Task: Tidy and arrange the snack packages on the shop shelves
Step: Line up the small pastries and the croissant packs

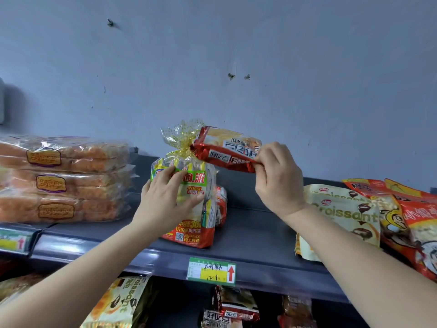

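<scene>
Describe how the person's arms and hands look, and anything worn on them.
The left forearm and right forearm are bare to the frame edge, with no sleeves in view. The left hand and right hand are ungloved. No watch, bracelet or ring shows.

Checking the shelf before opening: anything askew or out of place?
Yes. At the right, the cream croissant bag leans with its lower corner over the front edge of the shelf, and red cartoon bags slump against it. The red packet pinched in the right hand is off the shelf.

Red foil packet (pixel 227 150), gold-dotted clear bag (pixel 186 185) (green band)
</scene>
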A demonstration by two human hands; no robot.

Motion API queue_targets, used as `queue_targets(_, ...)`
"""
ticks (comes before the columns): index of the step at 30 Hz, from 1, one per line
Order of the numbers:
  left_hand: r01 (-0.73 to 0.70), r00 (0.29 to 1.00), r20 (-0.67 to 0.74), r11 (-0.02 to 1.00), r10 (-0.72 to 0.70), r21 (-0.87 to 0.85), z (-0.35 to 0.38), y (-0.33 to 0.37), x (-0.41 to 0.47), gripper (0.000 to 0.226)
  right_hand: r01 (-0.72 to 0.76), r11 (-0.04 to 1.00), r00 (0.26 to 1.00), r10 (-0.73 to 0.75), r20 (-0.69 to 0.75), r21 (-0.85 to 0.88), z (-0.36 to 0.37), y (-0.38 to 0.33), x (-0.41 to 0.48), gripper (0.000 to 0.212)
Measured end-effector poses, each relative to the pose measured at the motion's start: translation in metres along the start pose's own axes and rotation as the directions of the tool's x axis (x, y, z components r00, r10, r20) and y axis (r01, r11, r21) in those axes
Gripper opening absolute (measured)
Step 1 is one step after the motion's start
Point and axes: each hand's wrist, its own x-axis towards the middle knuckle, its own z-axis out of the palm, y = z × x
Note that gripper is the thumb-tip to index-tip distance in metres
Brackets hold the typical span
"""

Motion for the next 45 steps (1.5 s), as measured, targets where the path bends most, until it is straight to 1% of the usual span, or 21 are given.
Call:
queue_targets(1,0.026,1.000,-0.011,0.998,-0.027,-0.049,-0.003,0.000,0.001,0.073,0.066,0.997,0.998,-0.067,-0.009,-0.038,-0.005,-0.004,-0.002,0.002)
queue_targets(4,0.076,0.990,-0.102,0.984,-0.094,-0.164,-0.010,-0.002,0.000,0.032,0.167,0.983,0.985,-0.169,-0.020,-0.082,-0.019,-0.014,-0.011,0.018)
queue_targets(6,0.077,0.987,-0.120,0.975,-0.104,-0.210,-0.014,-0.002,-0.005,0.025,0.213,0.974,0.976,-0.215,-0.023,-0.081,-0.027,-0.021,-0.018,0.024)
queue_targets(8,0.142,0.976,-0.099,0.908,-0.195,-0.395,-0.017,-0.001,-0.010,0.031,0.242,0.968,0.969,-0.244,-0.029,-0.073,-0.036,-0.029,-0.023,0.025)
queue_targets(9,0.216,0.958,-0.032,0.796,-0.283,-0.565,-0.021,0.001,-0.014,0.036,0.252,0.965,0.966,-0.255,-0.033,-0.069,-0.040,-0.034,-0.026,0.026)
queue_targets(11,0.398,0.890,0.237,0.413,-0.388,-0.819,-0.033,0.008,-0.020,0.050,0.273,0.960,0.961,-0.275,-0.026,-0.067,-0.047,-0.043,-0.030,0.026)
queue_targets(12,0.470,0.859,0.377,0.240,-0.348,-0.850,-0.038,0.011,-0.024,0.058,0.282,0.957,0.959,-0.283,-0.017,-0.069,-0.049,-0.047,-0.033,0.025)
queue_targets(13,0.518,0.839,0.469,0.138,-0.276,-0.844,-0.042,0.014,-0.027,0.063,0.287,0.955,0.958,-0.288,-0.008,-0.073,-0.052,-0.050,-0.035,0.023)
queue_targets(14,0.542,0.830,0.515,0.095,-0.214,-0.835,-0.046,0.017,-0.029,0.063,0.287,0.955,0.958,-0.288,0.002,-0.074,-0.055,-0.054,-0.037,0.021)
queue_targets(16,0.544,0.835,0.525,0.107,-0.161,-0.832,-0.054,0.023,-0.032,0.046,0.280,0.957,0.960,-0.279,0.028,-0.077,-0.059,-0.058,-0.039,0.014)
queue_targets(18,0.529,0.843,0.504,0.122,-0.187,-0.840,-0.060,0.032,-0.033,0.031,0.262,0.962,0.964,-0.257,0.069,-0.077,-0.066,-0.059,-0.043,0.006)
queue_targets(20,0.496,0.850,0.467,0.068,-0.244,-0.866,-0.062,0.039,-0.035,0.029,0.206,0.975,0.973,-0.196,0.118,-0.078,-0.073,-0.060,-0.046,0.005)
queue_targets(22,0.445,0.871,0.421,0.044,-0.252,-0.895,-0.065,0.049,-0.041,0.033,0.097,0.993,0.976,-0.083,0.199,-0.064,-0.082,-0.059,-0.049,0.017)
queue_targets(24,0.407,0.890,0.380,0.061,-0.252,-0.912,-0.067,0.058,-0.045,0.042,-0.002,1.000,0.952,0.011,0.306,-0.028,-0.092,-0.058,-0.051,0.031)
queue_targets(26,0.380,0.899,0.334,0.126,-0.284,-0.916,-0.071,0.063,-0.049,0.051,-0.085,0.996,0.925,0.071,0.373,0.022,-0.103,-0.055,-0.052,0.039)
queue_targets(31,0.302,0.951,0.235,0.437,-0.202,-0.847,-0.076,0.074,-0.075,0.056,-0.371,0.911,0.894,0.298,0.335,0.182,-0.132,-0.057,-0.053,0.051)
queue_targets(34,0.273,0.947,0.318,0.636,-0.046,-0.722,-0.076,0.092,-0.100,0.052,-0.421,0.860,0.834,0.242,0.496,0.288,-0.143,-0.067,-0.056,0.060)
queue_targets(37,0.179,0.906,0.418,0.834,0.067,-0.522,-0.072,0.101,-0.122,0.047,-0.508,0.792,0.698,0.149,0.701,0.338,-0.150,-0.077,-0.062,0.051)
queue_targets(40,0.148,0.870,0.487,0.899,0.080,-0.412,-0.064,0.099,-0.142,0.038,-0.551,0.790,0.558,0.110,0.822,0.269,-0.156,-0.083,-0.076,0.018)
queue_targets(42,0.176,0.860,0.509,0.911,0.042,-0.373,-0.054,0.094,-0.156,0.035,-0.557,0.798,0.512,0.112,0.852,0.231,-0.158,-0.087,-0.091,0.015)
queue_targets(45,0.219,0.903,0.425,0.920,-0.065,-0.324,-0.032,0.083,-0.177,0.045,-0.622,0.766,0.458,0.190,0.868,0.161,-0.158,-0.093,-0.121,0.021)
